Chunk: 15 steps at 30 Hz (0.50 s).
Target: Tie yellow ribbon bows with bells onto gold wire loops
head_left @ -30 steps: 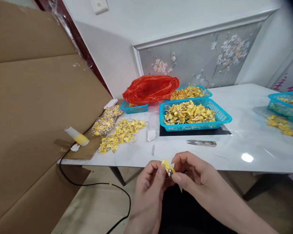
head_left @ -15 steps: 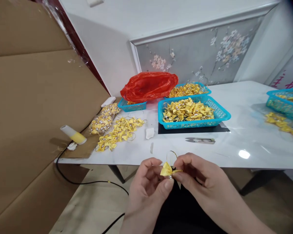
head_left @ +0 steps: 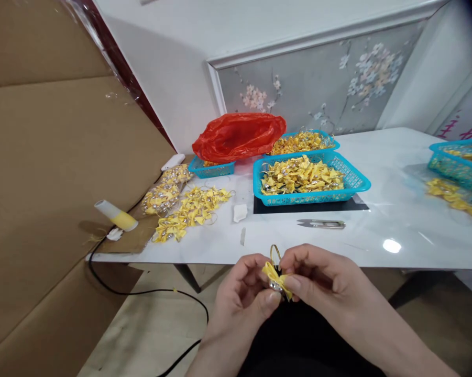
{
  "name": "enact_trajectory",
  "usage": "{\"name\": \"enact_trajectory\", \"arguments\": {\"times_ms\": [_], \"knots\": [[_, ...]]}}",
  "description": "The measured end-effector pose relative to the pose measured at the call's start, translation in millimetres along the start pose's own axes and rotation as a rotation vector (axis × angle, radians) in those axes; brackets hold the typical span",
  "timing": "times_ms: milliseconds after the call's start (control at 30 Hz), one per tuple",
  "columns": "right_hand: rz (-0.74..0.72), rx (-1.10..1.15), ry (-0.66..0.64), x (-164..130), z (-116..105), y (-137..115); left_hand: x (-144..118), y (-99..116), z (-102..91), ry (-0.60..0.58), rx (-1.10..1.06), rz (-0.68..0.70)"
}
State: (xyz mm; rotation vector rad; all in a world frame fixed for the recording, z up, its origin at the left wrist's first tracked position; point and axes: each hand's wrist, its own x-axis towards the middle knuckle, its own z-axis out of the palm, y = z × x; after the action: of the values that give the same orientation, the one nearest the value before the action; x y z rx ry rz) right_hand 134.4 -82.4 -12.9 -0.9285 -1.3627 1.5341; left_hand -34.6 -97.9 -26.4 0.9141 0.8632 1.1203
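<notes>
Between my two hands, just in front of the table's near edge, is a yellow ribbon bow (head_left: pixel 274 274) with silver beads and a thin gold loop standing up from it. My left hand (head_left: pixel 245 293) pinches its lower left side by the beads. The thumb and fingers of my right hand (head_left: pixel 322 277) are closed on its right side. Beyond the hands, a pair of thread snips (head_left: pixel 321 224) lies on the white table (head_left: pixel 393 193). A blue basket (head_left: pixel 312 198) full of similar yellow bows stands on a black sheet behind the snips.
Loose bows (head_left: pixel 194 207) are heaped at the left, beside a yellow-and-white cone (head_left: pixel 116 214). A red plastic bag (head_left: pixel 239 137) rests over a small blue basket. Another blue basket (head_left: pixel 458 167) stands far right. A cardboard wall (head_left: pixel 43 183) borders the left side; a black cable hangs below.
The bow has turned between my fingers, so its silver beads and gold loop show more clearly. Both hands remain closed on it in nearly the same place.
</notes>
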Motion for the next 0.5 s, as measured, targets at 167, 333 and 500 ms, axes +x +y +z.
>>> {"name": "enact_trajectory", "arguments": {"times_ms": [167, 333, 500], "knots": [[0.016, -0.012, 0.01, 0, -1, 2, -3, 7, -3.5, 0.016, 0.003, 0.01], [-0.012, -0.092, -0.014, 1, 3, 6, -1, 10, -1.1, 0.057, 0.049, -0.012], [-0.032, -0.131, 0.063, 5, 0, 14, -1, 6, -2.6, 0.123, -0.117, -0.084]]}}
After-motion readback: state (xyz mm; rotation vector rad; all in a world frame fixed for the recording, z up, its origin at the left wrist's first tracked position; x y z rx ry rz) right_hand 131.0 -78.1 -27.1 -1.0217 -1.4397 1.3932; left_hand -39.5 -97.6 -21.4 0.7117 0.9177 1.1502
